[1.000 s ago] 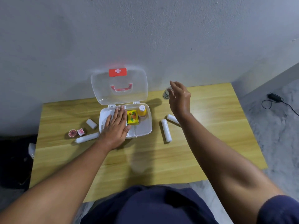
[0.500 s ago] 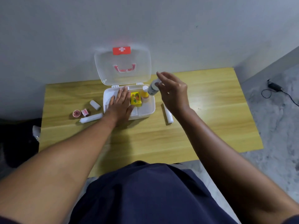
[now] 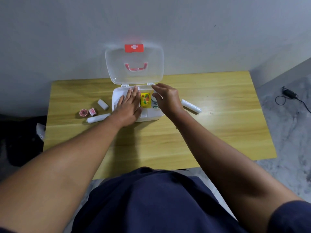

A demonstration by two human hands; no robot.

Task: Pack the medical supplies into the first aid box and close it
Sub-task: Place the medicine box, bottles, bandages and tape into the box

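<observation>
The white first aid box (image 3: pixel 152 116) stands open on the wooden table, its clear lid (image 3: pixel 134 63) upright against the wall. A yellow packet (image 3: pixel 145 100) lies inside. My left hand (image 3: pixel 128 106) rests flat on the box's left part, fingers spread. My right hand (image 3: pixel 166 98) holds a small white bottle with green print (image 3: pixel 154 102) in the box's right part, beside the yellow packet. White bandage rolls lie outside: one to the right (image 3: pixel 191 106), a long one (image 3: pixel 98 118) and a short one (image 3: pixel 103 104) to the left, plus two small red-and-white tape rolls (image 3: pixel 83 113) (image 3: pixel 92 111).
The wooden table (image 3: pixel 210 132) stands against a grey wall. A black cable with an adapter (image 3: pixel 288 94) lies on the floor to the right. A dark bag (image 3: pixel 20 140) sits on the floor at the left. My dark blue clothing fills the bottom.
My right hand took the white bottle from the table's back and carried it left and down into the box beside the yellow packet. My left hand stayed on the box.
</observation>
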